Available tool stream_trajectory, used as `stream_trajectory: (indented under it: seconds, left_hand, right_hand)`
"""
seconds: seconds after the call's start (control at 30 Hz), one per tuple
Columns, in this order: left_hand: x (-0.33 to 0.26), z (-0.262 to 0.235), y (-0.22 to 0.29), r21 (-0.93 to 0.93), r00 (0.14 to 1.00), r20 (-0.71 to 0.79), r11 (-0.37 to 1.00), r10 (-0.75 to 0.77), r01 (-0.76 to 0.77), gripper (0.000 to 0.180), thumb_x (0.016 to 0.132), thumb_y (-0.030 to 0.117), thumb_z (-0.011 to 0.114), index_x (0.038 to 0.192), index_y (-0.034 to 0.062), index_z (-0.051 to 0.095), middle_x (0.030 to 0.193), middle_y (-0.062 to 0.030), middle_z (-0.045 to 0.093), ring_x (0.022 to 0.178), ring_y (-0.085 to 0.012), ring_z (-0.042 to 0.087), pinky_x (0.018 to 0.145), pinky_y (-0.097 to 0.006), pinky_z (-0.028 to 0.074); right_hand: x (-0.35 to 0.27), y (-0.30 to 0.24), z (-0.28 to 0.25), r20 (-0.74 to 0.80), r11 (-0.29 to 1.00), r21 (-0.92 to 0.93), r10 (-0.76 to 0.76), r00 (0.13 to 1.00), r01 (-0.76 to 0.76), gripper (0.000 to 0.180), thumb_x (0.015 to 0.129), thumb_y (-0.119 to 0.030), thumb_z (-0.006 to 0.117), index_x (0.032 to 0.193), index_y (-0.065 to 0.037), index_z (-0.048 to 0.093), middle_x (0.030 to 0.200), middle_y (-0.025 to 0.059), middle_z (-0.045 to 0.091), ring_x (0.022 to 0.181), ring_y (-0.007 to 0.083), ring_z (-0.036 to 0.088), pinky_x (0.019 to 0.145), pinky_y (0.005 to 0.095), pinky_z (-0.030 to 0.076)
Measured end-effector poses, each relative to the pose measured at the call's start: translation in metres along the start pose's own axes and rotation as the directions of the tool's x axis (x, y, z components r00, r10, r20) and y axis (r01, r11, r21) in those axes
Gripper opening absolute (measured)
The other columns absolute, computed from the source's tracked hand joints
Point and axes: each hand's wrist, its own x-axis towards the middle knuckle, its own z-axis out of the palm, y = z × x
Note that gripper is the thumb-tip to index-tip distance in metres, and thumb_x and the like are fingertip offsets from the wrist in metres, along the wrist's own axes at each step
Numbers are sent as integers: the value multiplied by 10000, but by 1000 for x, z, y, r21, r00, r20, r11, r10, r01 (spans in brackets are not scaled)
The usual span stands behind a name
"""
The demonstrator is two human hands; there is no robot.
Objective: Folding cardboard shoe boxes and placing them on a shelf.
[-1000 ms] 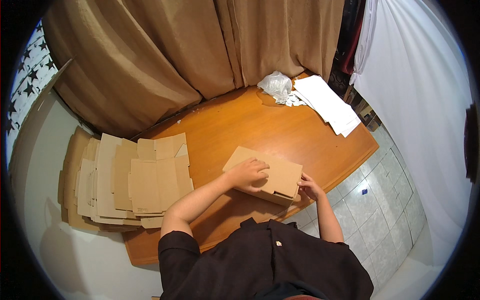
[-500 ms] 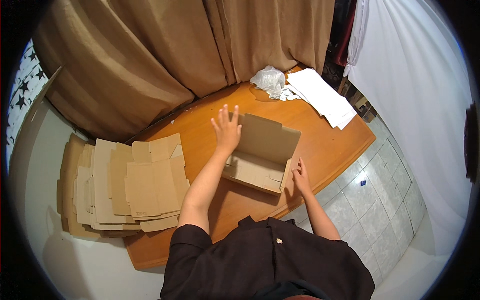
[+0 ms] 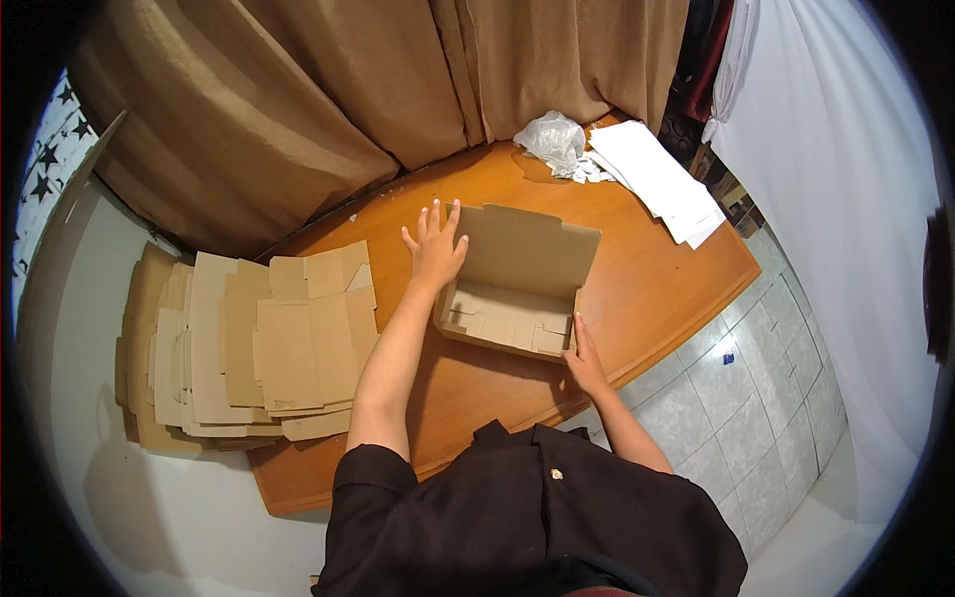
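An opened cardboard box (image 3: 512, 301) sits on the wooden table in front of me, its lid (image 3: 527, 249) raised at the far side. At the lid's left edge is my left hand (image 3: 436, 254), its fingers spread and pointing away from me; the palm side is hidden. My right hand (image 3: 585, 360) holds the box at its near right corner, with the fingers along the right wall and the thumb by the front. The inside of the box shows a bare bottom with folded tabs at both ends.
Several flattened cardboard boxes (image 3: 313, 343) lie stacked at the table's left end. Toward the back right are a clear plastic bag (image 3: 553, 141), small white pieces (image 3: 594, 171) and white sheets (image 3: 657, 179). Brown curtains (image 3: 328, 90) hang behind the wooden table (image 3: 676, 298).
My right hand has come in from beside the box and taken hold of its right corner. The left hand has shifted slightly left, still spread. The whole view has shifted a little.
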Motion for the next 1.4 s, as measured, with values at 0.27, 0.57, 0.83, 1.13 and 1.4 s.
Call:
stream_trajectory:
  seconds: [0.27, 0.57, 0.83, 1.13, 1.4]
  left_hand:
    - [-7, 54, -59, -50, 762, 568, 911, -311, 409, 655, 866, 568, 391, 1424, 242, 283, 1509, -121, 146, 1393, -311, 113, 1036, -637, -4]
    - [-170, 50, -30, -760, 927, 235, 538, -293, 363, 654, 902, 345, 485, 1436, 80, 215, 1503, -154, 149, 1392, -270, 126, 1108, -404, 127]
    - [-178, 70, 62, -548, 880, 28, 729, -473, 410, 571, 822, 154, 602, 1338, 9, 405, 1473, -211, 203, 1343, -336, 263, 1058, -359, 267]
    - [-144, 79, 113, -607, 803, 32, 626, -596, 489, 365, 813, 91, 584, 1164, -9, 586, 1452, -222, 252, 1303, -348, 333, 1027, -347, 312]
    - [-148, 96, 110, -551, 774, 14, 641, -633, 534, 358, 797, 72, 587, 1146, -5, 594, 1418, -223, 314, 1281, -337, 367, 1017, -336, 332]
  right_hand:
    - [5, 3, -27, 89, 998, -46, 39, 995, -35, 573, 803, -123, 459, 1361, -52, 357, 1346, 199, 420, 1259, 328, 391, 1046, 360, 303]
    - [8, 3, -11, -119, 996, 84, 22, 993, -12, 407, 902, -90, 389, 1299, -14, 436, 1279, 206, 489, 1205, 317, 459, 1008, 371, 340]
    - [85, 49, -66, -41, 984, -52, -170, 985, 168, 383, 856, -113, 469, 1226, -15, 487, 1183, 206, 518, 1105, 368, 484, 975, 399, 363]
    - [233, 158, -213, -264, 849, -519, -49, 963, -99, 221, 798, -111, 557, 994, -64, 646, 967, 104, 633, 959, 276, 558, 886, 452, 363]
    - [289, 218, -218, -133, 491, -871, -246, 960, 5, 240, 784, -139, 602, 1023, -124, 616, 1086, 34, 602, 1030, 210, 529, 1012, 576, 258]
